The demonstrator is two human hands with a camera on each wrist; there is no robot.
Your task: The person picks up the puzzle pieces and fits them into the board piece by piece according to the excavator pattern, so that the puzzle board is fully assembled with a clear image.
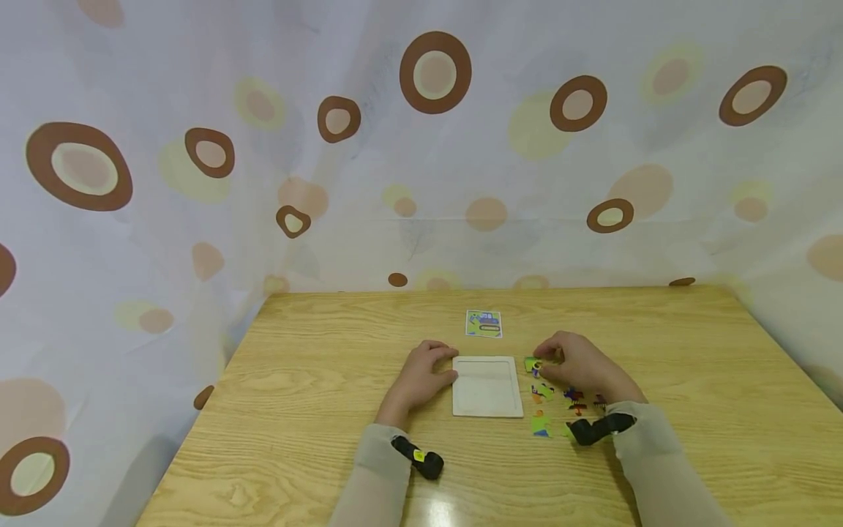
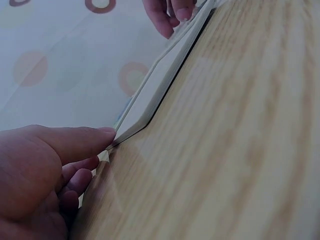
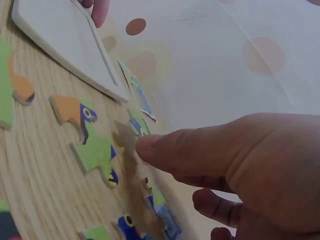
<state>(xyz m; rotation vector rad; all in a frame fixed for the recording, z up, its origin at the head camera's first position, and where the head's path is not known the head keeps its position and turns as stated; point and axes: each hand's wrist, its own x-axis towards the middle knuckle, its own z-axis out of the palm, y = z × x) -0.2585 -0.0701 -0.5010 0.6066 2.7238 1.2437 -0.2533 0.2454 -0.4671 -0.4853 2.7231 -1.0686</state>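
Having green puzzle piece [image 1: 530, 363] just right of white tray [image 1: 486, 389], by parted thumb and fingers of right hand [image 1: 581, 363]; cannot tell if pinched. Touching tray's left edge with relaxed left hand [image 1: 420, 375]. Seeing 1 picture card [image 1: 484, 323] beyond, on wooden table [image 1: 356, 333].

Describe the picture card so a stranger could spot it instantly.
On the wooden table, find the square white tray. Beyond its far edge lies the picture card, showing a blue vehicle on green. Unlike the loose puzzle pieces right of the tray, it is one whole, straight-edged picture with a white border.
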